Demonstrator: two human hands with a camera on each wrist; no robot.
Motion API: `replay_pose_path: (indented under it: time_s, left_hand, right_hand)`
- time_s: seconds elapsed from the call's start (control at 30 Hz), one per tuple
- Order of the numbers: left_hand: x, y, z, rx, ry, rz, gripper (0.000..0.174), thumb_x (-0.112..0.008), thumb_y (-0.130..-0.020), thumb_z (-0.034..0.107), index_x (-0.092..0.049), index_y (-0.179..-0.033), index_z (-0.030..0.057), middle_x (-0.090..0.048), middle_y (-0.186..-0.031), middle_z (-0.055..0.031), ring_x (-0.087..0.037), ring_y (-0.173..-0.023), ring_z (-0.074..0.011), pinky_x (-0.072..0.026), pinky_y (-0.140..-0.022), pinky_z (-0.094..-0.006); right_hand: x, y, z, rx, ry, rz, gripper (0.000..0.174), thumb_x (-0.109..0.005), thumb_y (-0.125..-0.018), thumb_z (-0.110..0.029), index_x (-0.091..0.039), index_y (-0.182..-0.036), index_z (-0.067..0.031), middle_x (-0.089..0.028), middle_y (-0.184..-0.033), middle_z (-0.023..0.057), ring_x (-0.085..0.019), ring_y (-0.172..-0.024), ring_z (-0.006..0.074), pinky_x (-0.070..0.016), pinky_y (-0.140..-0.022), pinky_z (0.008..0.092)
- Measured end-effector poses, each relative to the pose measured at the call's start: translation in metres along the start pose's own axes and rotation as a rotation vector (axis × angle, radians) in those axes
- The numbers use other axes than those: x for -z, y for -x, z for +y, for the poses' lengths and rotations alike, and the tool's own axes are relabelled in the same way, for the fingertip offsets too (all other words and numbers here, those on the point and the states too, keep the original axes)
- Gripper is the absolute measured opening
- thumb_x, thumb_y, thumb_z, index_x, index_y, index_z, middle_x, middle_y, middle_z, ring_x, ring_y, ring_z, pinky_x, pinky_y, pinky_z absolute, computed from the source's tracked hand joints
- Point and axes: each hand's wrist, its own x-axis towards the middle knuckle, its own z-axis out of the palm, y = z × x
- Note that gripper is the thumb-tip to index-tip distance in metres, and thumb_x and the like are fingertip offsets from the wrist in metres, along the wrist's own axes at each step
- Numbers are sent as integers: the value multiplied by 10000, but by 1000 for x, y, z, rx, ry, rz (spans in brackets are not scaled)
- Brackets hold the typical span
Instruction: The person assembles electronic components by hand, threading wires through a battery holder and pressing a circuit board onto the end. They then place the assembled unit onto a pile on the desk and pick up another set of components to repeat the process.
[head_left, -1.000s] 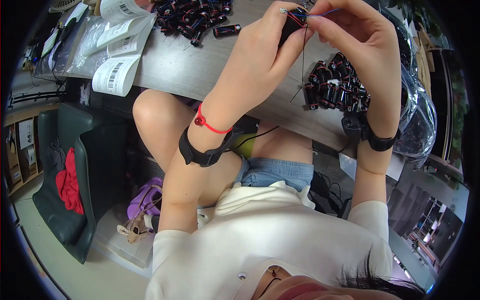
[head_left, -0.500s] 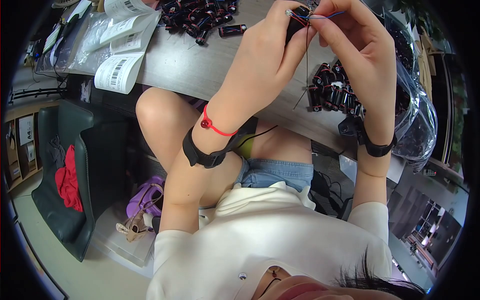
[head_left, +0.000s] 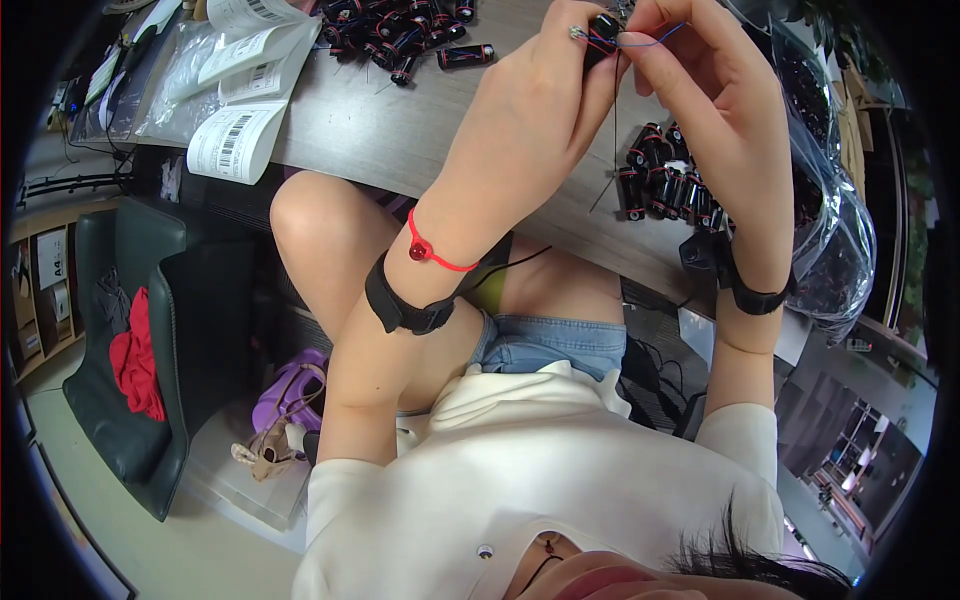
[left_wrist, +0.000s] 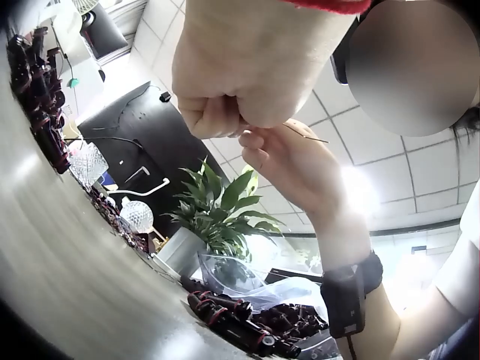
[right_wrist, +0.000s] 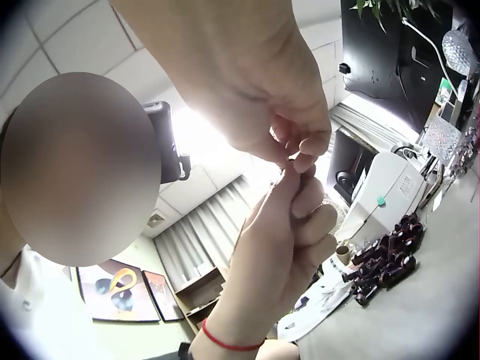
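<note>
My left hand [head_left: 525, 120], with a red cord bracelet at the wrist, grips a small black cylindrical part [head_left: 601, 30] near the top of the head view. Thin red and blue leads come off its end, and a dark lead [head_left: 616, 130] hangs down below the fingers. Close against it, my right hand [head_left: 725, 95] pinches a thin blue wire [head_left: 660, 42] between thumb and forefinger. Both wrist views show the fingertips of the left hand [right_wrist: 274, 232] and right hand [left_wrist: 289, 161] meeting; there the fingers mostly hide the part.
Several similar black cylinders [head_left: 665, 178] lie in a group under the right hand. Another pile [head_left: 385, 35] sits at the far left of the grey table [head_left: 340, 120], beside barcode label sheets [head_left: 232, 140]. A clear plastic bag [head_left: 835, 230] hangs over the right edge.
Both hands have shifted slightly: the left one a little right, the right one a little left. The blue wire now curves upward at its free end. Both grips stay on.
</note>
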Motion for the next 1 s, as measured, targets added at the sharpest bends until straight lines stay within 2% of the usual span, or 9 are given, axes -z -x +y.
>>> replay_pose_path:
  time_s: [0.1,0.23,0.4,0.53,0.63,0.77,0.8,0.9,1.0]
  left_hand:
    - [-1,-2,1,-8,12,21,275,-568,-1001,62,-470,-1247,-14,-614,-977,-282,-623,-840,-489,-489,-673,-512]
    - [19,-19,38,730,152,-252,245,-551,-1013,77,-460,-1218,-22,-617,-945,-288,-624,-830,-491,-493,-669,-523]
    - [17,-18,38,761,64,-297,230,-546,-1018,86,-456,-1199,-25,-624,-921,-287,-627,-824,-492,-493,-672,-536]
    - [18,-17,32,646,73,-220,208,-540,-1022,91,-473,-1186,-18,-622,-895,-283,-623,-819,-494,-498,-656,-515]
    - [19,-19,28,607,300,-161,144,-512,-1055,105,-499,-1142,-8,-613,-830,-199,-634,-700,-361,-478,-591,-411]
    - [22,-18,26,908,601,-228,116,-481,-1084,117,-522,-1090,9,-552,-778,-68,-527,-619,-163,-403,-554,-294]
    - [23,-18,27,906,602,-229,116,-481,-1084,117,-522,-1090,9,-552,-778,-68,-527,-619,-163,-403,-554,-294]
    - [27,-15,29,1222,1034,-111,120,-468,-1097,119,-526,-1061,21,-489,-792,22,-412,-644,-59,-343,-559,-241]
    - [23,-16,31,1096,949,-136,107,-474,-1091,114,-529,-1051,32,-487,-799,34,-408,-649,-64,-342,-569,-232]
  right_hand:
    - [-36,-41,47,992,-996,-172,66,-624,-960,35,-579,-1007,23,-563,-917,20,-579,-779,48,-448,-647,192]
    - [-4,2,6,36,-212,-32,81,-640,-962,24,-580,-1016,12,-571,-915,7,-575,-775,44,-448,-648,187]
    - [-38,-42,64,903,-982,-184,89,-652,-968,9,-580,-1020,7,-576,-899,-1,-570,-765,41,-447,-647,183]
    - [-32,-37,59,847,-1003,-213,100,-669,-962,9,-587,-1018,0,-584,-885,-5,-578,-756,48,-451,-645,186]
    - [-6,-13,22,-20,-712,-80,92,-686,-955,8,-612,-1009,-3,-608,-884,-1,-594,-752,61,-457,-645,188]
    - [3,-16,39,-163,-890,-242,79,-710,-935,17,-665,-1001,10,-638,-904,13,-599,-745,71,-459,-636,194]
    - [-2,-23,48,-162,-889,-240,79,-710,-935,17,-665,-1001,10,-638,-904,13,-599,-745,71,-459,-636,194]
    - [-29,-54,64,797,-1247,-423,67,-726,-906,40,-711,-972,36,-658,-904,36,-590,-724,72,-449,-618,194]
    - [-29,-51,68,891,-1155,-259,67,-735,-884,57,-725,-949,45,-662,-892,48,-586,-717,70,-439,-602,194]
